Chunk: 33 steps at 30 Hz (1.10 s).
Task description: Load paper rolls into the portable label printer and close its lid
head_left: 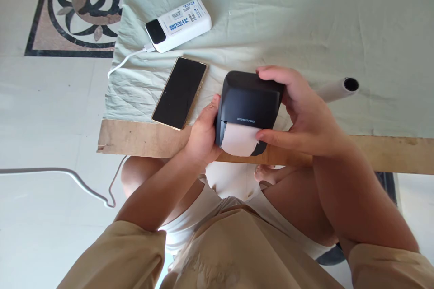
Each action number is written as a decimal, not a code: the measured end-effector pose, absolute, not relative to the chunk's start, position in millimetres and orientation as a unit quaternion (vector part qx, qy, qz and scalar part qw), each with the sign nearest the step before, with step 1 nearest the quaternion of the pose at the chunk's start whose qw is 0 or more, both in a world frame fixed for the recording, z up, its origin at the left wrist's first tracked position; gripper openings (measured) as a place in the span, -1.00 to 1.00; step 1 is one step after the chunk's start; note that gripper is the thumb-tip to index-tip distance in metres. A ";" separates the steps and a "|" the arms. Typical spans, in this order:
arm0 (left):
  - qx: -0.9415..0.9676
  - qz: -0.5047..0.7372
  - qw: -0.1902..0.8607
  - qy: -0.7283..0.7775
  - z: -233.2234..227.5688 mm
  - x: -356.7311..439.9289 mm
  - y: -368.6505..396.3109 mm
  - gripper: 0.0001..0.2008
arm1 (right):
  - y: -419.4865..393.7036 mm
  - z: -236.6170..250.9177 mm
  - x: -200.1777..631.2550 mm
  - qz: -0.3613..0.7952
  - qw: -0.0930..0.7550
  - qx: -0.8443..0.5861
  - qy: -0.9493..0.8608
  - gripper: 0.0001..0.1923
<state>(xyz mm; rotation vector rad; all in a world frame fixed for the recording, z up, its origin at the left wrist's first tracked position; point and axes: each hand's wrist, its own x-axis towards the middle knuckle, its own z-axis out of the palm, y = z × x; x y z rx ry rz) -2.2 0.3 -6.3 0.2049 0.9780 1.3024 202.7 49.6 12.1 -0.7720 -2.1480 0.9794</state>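
A black label printer point(251, 99) marked NIIMBOT is held above the front edge of the table. Out of its slot comes a white paper strip point(239, 139) with a torn end. My left hand point(203, 133) is closed on the printer's left side, thumb up along it. Around the right side curls my right hand point(301, 113), its index finger on the top far corner and its thumb by the paper's right edge. The undersides of both hands' grips are hidden.
A smartphone point(180, 92) with a dark screen lies left of the printer. Farther back is a white power bank point(185, 25) with a white cable point(125, 59). Behind my right hand lies a white paper roll point(335, 89). Green cloth point(305, 18) covers the wooden table point(145, 137).
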 end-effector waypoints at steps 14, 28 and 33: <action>0.225 0.529 0.696 0.430 -19.2 -8.2 -1.1 -0.51 | 59.7 17.7 177.0 0.155 0.566 -0.449 -0.673 -0.72; 0.275 0.509 0.683 0.446 -14.1 -4.8 -6.1 -0.50 | 45.9 29.8 198.2 0.228 0.227 -0.482 -0.815 -0.71; 0.228 0.531 0.689 0.437 -16.1 -5.5 -4.9 -0.54 | 50.0 41.8 218.0 0.453 0.355 -0.458 -0.678 -0.58</action>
